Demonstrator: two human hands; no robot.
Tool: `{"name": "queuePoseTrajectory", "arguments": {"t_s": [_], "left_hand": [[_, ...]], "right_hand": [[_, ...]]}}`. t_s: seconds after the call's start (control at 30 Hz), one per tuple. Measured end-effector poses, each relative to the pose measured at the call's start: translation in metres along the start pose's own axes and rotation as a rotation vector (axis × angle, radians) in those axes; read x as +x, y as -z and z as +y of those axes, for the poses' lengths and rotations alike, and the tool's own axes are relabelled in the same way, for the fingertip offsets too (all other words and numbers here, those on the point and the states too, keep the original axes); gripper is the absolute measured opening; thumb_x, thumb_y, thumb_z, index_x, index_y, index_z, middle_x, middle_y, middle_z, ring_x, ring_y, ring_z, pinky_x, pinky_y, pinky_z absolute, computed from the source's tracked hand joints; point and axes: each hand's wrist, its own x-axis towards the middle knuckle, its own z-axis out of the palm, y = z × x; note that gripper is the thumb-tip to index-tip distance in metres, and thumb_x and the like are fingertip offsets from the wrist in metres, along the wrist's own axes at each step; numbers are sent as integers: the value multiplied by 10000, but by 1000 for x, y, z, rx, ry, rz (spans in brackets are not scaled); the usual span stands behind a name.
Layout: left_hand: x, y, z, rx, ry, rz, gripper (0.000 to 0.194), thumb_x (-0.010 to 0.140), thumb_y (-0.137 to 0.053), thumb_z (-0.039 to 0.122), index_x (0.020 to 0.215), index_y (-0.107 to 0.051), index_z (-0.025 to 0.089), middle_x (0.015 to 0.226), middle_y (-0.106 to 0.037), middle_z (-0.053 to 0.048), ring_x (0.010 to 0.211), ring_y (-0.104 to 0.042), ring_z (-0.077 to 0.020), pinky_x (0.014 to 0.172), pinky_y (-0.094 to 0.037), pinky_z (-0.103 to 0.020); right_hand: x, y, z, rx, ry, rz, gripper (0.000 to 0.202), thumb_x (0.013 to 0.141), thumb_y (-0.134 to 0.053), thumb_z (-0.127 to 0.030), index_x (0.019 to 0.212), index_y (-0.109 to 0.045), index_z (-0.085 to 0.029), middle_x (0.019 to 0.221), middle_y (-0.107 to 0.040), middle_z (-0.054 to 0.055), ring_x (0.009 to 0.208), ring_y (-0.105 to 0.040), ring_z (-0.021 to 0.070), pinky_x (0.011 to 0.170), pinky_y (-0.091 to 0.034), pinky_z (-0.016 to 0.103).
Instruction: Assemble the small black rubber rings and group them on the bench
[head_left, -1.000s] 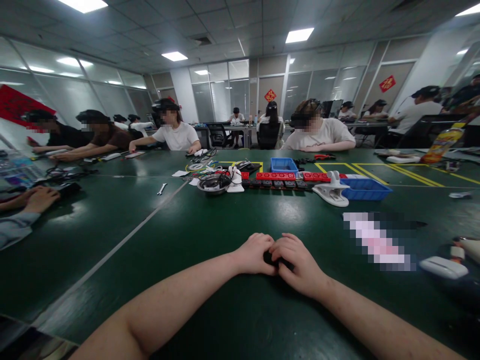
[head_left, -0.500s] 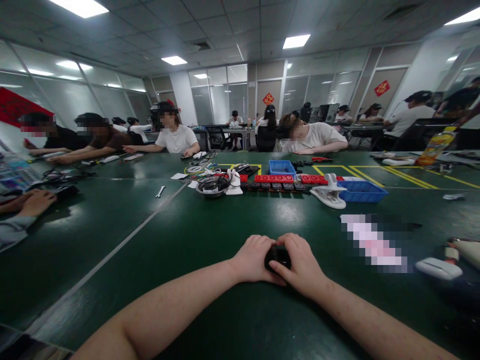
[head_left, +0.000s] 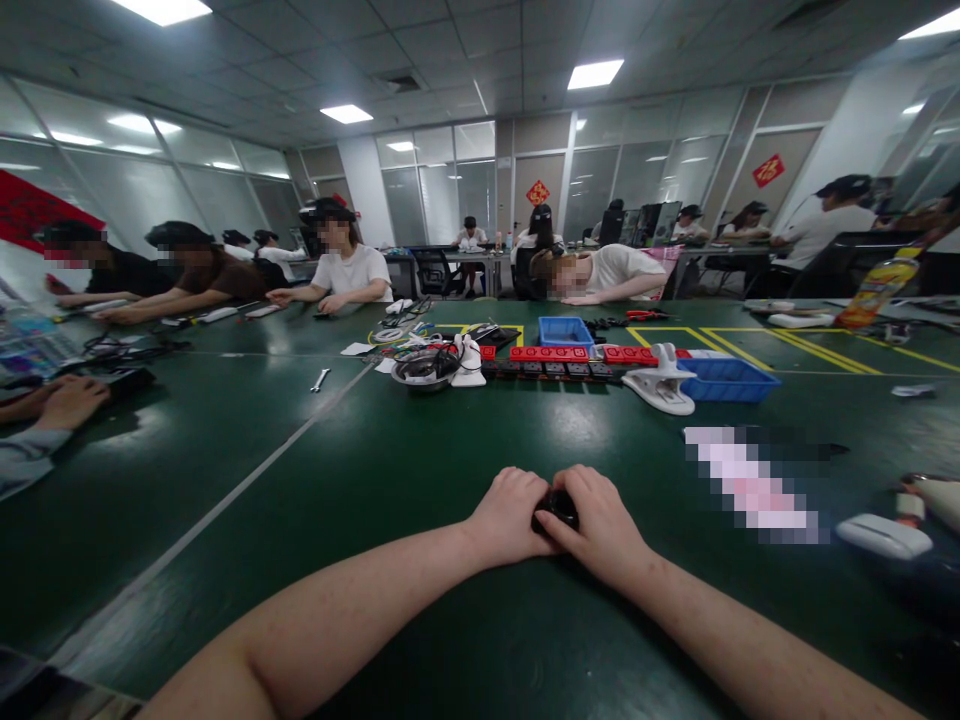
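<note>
Low over the green table, both of my hands meet around a small, glossy black rounded object (head_left: 564,508). My left hand (head_left: 508,512) is closed about its left side, fingers curled along the far edge. From the other side my right hand (head_left: 601,515) grips it, its thumb lying across the near face. Fingers cover most of the object, so I cannot tell its exact kind. It appears to be at or just above the tabletop (head_left: 420,470).
Ahead lie a red-and-black power strip (head_left: 555,355), a metal bowl (head_left: 421,372) with cables, a white clamp (head_left: 664,385) and a blue tray (head_left: 731,380). A spanner (head_left: 320,380) lies left, a white case (head_left: 885,536) right. A co-worker's hands (head_left: 75,402) rest at far left.
My fingers have shifted slightly around the black object, and my left thumb has moved up closer to it. Across the table, one person's head has dropped lower; another person has brought both hands closer together.
</note>
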Motion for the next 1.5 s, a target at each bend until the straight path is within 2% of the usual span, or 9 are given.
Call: {"name": "queuePoseTrajectory", "arguments": {"t_s": [0.17, 0.3, 0.5, 0.67, 0.83, 1.0, 1.13, 1.27, 1.5], "left_hand": [[2, 0, -8, -25, -36, -21, 376, 604, -653, 482, 755, -507, 170, 788, -528, -14, 776, -491, -181, 804, -380, -325], [3, 1, -13, -97, -50, -49, 392, 599, -676, 452, 841, -538, 176, 845, -526, -16, 816, -482, -185, 793, -383, -316], [4, 3, -16, -123, -62, -112, 314, 611, -692, 402, 799, -562, 185, 893, -526, -8, 865, -475, -185, 812, -371, -314], [3, 1, -17, -97, -78, -116, 350, 616, -678, 436, 829, -553, 189, 909, -521, -13, 879, -478, -191, 834, -364, -330], [2, 3, -10, -87, -57, -84, 554, 577, -666, 530, 975, -485, 189, 931, -517, -31, 896, -483, -214, 867, -356, -378], [-2, 0, 2, -46, 47, -39, 687, 506, -665, 609, 1000, -452, 183, 928, -513, -36, 918, -485, -237, 975, -247, -470], [-3, -3, 5, -16, 56, -20, 605, 558, -646, 583, 970, -466, 178, 928, -519, -39, 923, -481, -230, 993, -235, -460], [-2, -1, 3, 8, 11, -37, 421, 637, -616, 503, 883, -504, 180, 914, -532, -39, 906, -478, -216, 951, -297, -410], [0, 1, -1, 3, -2, -35, 353, 615, -640, 447, 806, -516, 179, 859, -529, -28, 853, -483, -202, 891, -343, -367]], "right_hand": [[0, 4, -3, 29, 26, 5, 162, 733, -569, -295, 825, -497, -184, 805, -520, 44, 759, -472, 200, 684, -391, 357], [-1, 6, -3, 84, 73, 1, 147, 734, -541, -239, 866, -519, -177, 850, -532, 57, 801, -480, 206, 724, -395, 384], [-3, 10, -4, 256, 288, 20, 220, 692, -432, -99, 863, -536, -190, 884, -583, 52, 871, -511, 200, 810, -398, 408], [-5, 13, -7, 270, 398, 17, 218, 698, -418, -83, 798, -555, -219, 864, -614, 18, 932, -517, 196, 927, -328, 441], [-4, 13, -6, 212, 292, 72, 199, 767, -472, -235, 955, -521, -191, 945, -576, 70, 908, -508, 214, 836, -393, 410], [-2, 5, 0, 135, 135, 99, 278, 778, -491, -418, 911, -493, -174, 880, -551, 80, 824, -503, 220, 746, -415, 391], [-1, 1, 2, 112, 74, 49, 287, 774, -508, -428, 893, -478, -169, 852, -532, 70, 788, -483, 212, 717, -407, 381], [-1, 0, 1, 101, 39, 25, 249, 762, -536, -373, 887, -467, -170, 841, -524, 62, 779, -478, 207, 703, -406, 370], [-1, 0, 2, 76, 14, 56, 212, 735, -553, -350, 827, -469, -179, 798, -519, 48, 748, -478, 199, 670, -408, 356]]}}
